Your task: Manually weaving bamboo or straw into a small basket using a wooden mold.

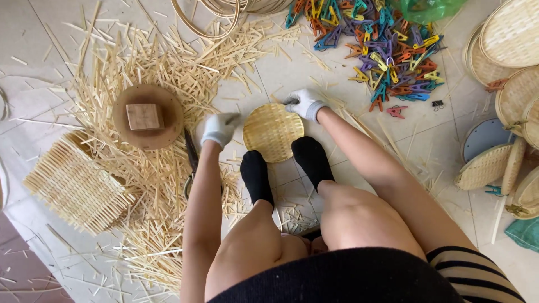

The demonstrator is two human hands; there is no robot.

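Two black-socked feet (283, 168) sit nearest, toes pinning the near edge of a small round woven bamboo disc (273, 131) flat on the pale tiled floor (292, 73). The person squats over it, knees wide, both arms reaching down. Both hands wear white gloves: the left hand (219, 128) rests at the disc's left rim with fingers curled loosely and nothing gripped that I can make out; the right hand (304, 103) presses on the far right rim, fingers bent down onto the weave, holding the edge rather than lifting it. Beside the left forearm lies a dark-handled cutting tool (192, 160), partly hidden in the litter.

Judging by its neat circular outline, the disc looks already woven and trimmed, but it has no rim hoop or clips on it, so the edging seems yet to be done.

Further left lies an untrimmed square bamboo mat (76, 188) with loose ends, and past it a brown round board with a small wooden block on top (147, 116), amid a spread of pale bamboo offcuts (146, 62). Farther off are a heap of coloured plastic clips (382, 45), thin bamboo hoops (224, 11), and at the right several finished shallow woven baskets (505, 73).
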